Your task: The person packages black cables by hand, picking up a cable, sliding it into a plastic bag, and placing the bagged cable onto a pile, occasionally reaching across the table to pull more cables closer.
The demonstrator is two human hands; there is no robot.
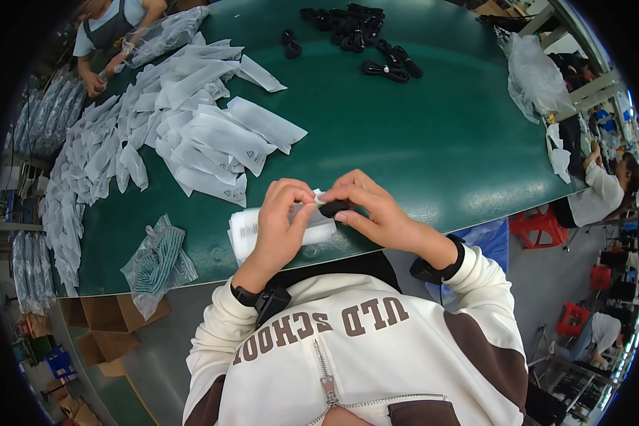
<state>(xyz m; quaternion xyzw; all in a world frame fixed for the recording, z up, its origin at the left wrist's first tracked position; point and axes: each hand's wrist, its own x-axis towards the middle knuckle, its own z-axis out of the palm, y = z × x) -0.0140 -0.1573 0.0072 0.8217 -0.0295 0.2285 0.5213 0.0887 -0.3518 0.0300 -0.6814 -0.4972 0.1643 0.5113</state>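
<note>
My left hand (280, 224) pinches the mouth of a small white plastic pouch (312, 206) just above the near edge of the green table (419, 142). Beside it my right hand (373, 207) grips a small black bundled cable (332, 209), whose end sits at the pouch's opening. Under my hands lies a stack of flat white pouches (247, 231). Both wrists carry black bands.
Several loose white pouches (192, 135) spread over the table's left half. Black coiled cables (355, 32) lie at the far edge. A clear bag with striped contents (156, 263) rests at the near left. Another person (106, 35) works at the far left; others sit at right.
</note>
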